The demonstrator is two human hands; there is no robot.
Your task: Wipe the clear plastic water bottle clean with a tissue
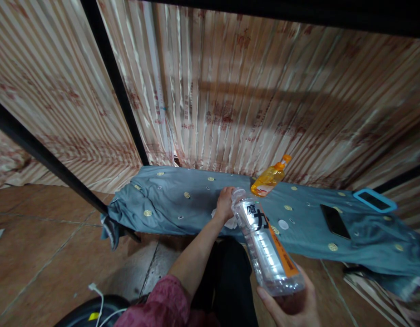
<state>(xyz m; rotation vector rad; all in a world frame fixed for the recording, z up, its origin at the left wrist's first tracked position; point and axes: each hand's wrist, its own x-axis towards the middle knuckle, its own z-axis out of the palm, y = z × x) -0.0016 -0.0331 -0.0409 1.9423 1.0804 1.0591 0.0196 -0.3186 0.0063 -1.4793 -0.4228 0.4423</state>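
- Nearest to me, the right hand (294, 311) comes in from the lower edge and cups the base of the clear bottle (266, 243), thumb on one side and fingers on the other. I read its digits as closed on the plastic.
- That low support probably carries the bottle's weight while leaving the label, with its silver face and orange strip, unobstructed.
- At the far, narrow end, I see the left hand (225, 205) with fingers curled in and gripping the neck; their tips are partly hidden, so I can't judge how firmly.
- Held at both ends, the bottle slants above the cloth-covered bench (169, 200), neck away from me and base towards me. I take the two-ended hold as a way to steady it.
- The left forearm reaches diagonally up and inward from a maroon sleeve (158, 302), wrist bent slightly; the right wrist is out of my view.
- Beyond the neck, a yellow bottle (267, 180) with an orange top stands on the cloth, near but apart from the hands.
- Off to the right, a dark phone (335, 221) and a blue-framed object (375, 200) lie well apart, seemingly set aside from the handling space.
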